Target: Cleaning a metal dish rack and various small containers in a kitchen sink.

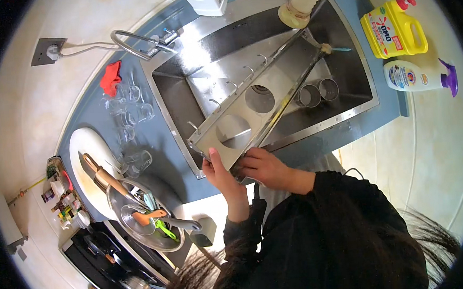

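Note:
A long metal kitchen rack (224, 119) with a row of hooks and two round holes lies slantwise over a stainless steel sink (322, 127). My left hand (224, 176) holds its near end, with the thumb on the flat plate. On the same end, my right hand (268, 168) grips the right-hand edge; its fingertips are partly hidden. Through one hole the sink drain (260, 90) shows. Two metal cylinders (310, 96) stand side by side in the sink, right of the rack. A thin blue handle (341, 49) lies by the rack's far end.
The faucet (134, 45) stands at the sink's back left. Glass mugs (137, 163), a red cloth (111, 77), a white cutting board (83, 153) and a metal basin (114, 205) of utensils sit leftward. A yellow OMO bottle (393, 29) and a spray bottle (412, 76) are at right.

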Motion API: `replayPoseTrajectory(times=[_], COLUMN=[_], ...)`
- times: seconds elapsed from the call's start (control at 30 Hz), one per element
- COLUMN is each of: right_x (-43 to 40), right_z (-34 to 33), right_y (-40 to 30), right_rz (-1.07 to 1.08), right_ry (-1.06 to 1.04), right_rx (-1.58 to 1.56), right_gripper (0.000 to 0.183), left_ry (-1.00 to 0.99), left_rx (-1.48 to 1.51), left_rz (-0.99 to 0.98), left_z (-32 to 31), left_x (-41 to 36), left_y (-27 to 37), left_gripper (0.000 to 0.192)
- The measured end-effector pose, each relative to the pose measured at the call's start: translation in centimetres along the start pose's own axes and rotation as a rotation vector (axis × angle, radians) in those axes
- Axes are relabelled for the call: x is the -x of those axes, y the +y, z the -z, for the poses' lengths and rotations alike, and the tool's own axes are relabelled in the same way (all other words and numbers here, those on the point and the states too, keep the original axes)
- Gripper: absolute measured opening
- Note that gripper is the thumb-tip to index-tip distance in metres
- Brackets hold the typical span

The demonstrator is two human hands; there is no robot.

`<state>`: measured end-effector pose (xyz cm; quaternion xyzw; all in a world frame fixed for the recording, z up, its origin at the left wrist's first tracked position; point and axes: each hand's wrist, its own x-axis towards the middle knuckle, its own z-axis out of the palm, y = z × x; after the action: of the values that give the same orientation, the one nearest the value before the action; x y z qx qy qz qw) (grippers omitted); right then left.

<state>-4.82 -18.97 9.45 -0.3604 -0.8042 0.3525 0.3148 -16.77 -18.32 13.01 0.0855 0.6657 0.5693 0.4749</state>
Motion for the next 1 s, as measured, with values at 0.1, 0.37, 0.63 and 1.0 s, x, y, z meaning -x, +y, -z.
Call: replayPoseTrajectory(times=[0.1,0.37,0.63,1.0], right_x=[0.9,0.2,-0.6,-0.6], right_z=[1.3,0.3,0.0,-1.5], right_y=[1.3,1.4,0.7,0.4], right_rz=[0.022,0.136,-0.024,0.032], right_ry=[-0.025,0.028,0.085,0.064], right_rx=[0.09,0.063,-0.115,-0.164], right_gripper=[0.019,0.022,0.026,0.019], left_ry=[-0.068,-0.072,-0.086,-0.053], left_rx=[0.025,0.008,-0.029,-0.054], left_rz=[0.055,0.0,-0.038,0.006], left_z=[0.4,0.2,-0.9,-0.4], left_x=[-0.4,-1.0,-1.6,-1.6], left_y=[0.1,0.4,1.2,0.3], left_gripper=[0.035,0.035,0.037,0.038])
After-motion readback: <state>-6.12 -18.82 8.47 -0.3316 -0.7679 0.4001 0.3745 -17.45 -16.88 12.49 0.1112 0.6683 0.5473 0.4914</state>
